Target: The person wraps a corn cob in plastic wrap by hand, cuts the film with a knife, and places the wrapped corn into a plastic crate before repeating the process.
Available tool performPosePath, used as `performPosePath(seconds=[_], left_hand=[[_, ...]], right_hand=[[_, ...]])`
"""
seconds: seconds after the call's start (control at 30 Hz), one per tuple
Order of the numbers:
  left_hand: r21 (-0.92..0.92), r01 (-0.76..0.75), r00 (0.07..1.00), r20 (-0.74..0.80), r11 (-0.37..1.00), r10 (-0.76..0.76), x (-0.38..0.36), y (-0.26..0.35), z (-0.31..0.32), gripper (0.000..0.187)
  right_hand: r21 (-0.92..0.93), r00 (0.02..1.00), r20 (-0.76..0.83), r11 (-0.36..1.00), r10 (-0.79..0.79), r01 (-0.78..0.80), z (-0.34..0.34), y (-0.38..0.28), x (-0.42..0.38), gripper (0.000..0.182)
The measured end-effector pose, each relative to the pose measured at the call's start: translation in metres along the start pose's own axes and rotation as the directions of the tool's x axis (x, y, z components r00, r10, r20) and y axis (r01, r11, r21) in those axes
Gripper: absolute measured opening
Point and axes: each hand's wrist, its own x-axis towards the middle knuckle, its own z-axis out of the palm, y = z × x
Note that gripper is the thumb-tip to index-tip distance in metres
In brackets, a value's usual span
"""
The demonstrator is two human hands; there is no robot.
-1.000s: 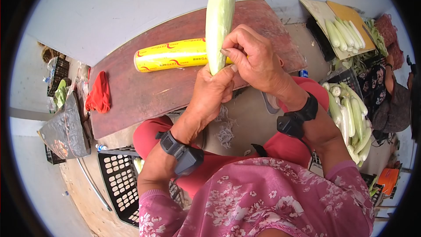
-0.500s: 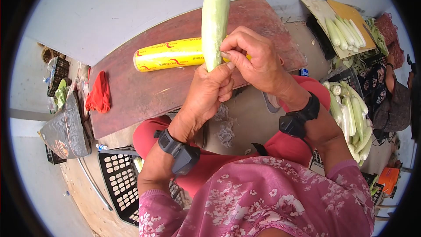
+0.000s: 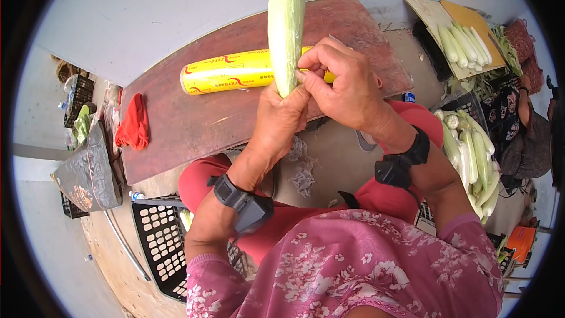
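Note:
A pale green, long vegetable [image 3: 286, 29] in clear film stands upright over the red-brown board. My left hand [image 3: 281, 112] is wrapped round its lower end. Beside that end, my right hand [image 3: 341, 82] is closed in a pinch, thumb and forefinger touching the vegetable's lower right side; any film between the fingertips is too small to make out. Behind the vegetable a yellow roll with red print [image 3: 226, 72] lies across the board.
The low red-brown board [image 3: 176, 135] bears a red cloth [image 3: 134, 123] at its left. Pale vegetables [image 3: 474, 159] fill a crate on the right; more [image 3: 465, 44] lie on a panel behind. A black crate [image 3: 159, 247] stands at lower left. Another person's arm [image 3: 523, 106] shows far right.
The vegetable has shifted slightly left and turned a little in my left hand. My right hand stays pinched at its lower end, its fingers slightly moved.

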Motion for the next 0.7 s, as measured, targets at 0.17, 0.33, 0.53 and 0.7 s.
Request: performPosePath(seconds=[0.17, 0.33, 0.53, 0.7], left_hand=[[0.138, -0.051, 0.999, 0.010, 0.989, 0.050, 0.000, 0.002, -0.002, 0.028], [0.191, -0.145, 0.988, -0.024, 0.971, 0.152, 0.001, -0.004, 0.003, 0.030], [0.155, -0.014, 0.998, -0.056, 0.988, 0.023, 0.001, -0.003, 0.000, 0.022], [-0.001, 0.033, 0.999, -0.025, 0.999, -0.033, -0.002, 0.004, 0.003, 0.011]], right_hand=[[-0.073, 0.999, -0.041, 0.997, 0.007, -0.010, 0.004, -0.003, -0.002, 0.012], [-0.075, 0.999, -0.050, 0.997, 0.006, -0.010, 0.006, 0.001, -0.003, 0.010], [-0.014, 0.996, 0.002, 0.996, 0.087, -0.087, 0.007, 0.000, -0.004, 0.007], [0.029, 0.994, 0.009, 0.994, 0.106, -0.106, 0.006, 0.002, -0.006, 0.007]])
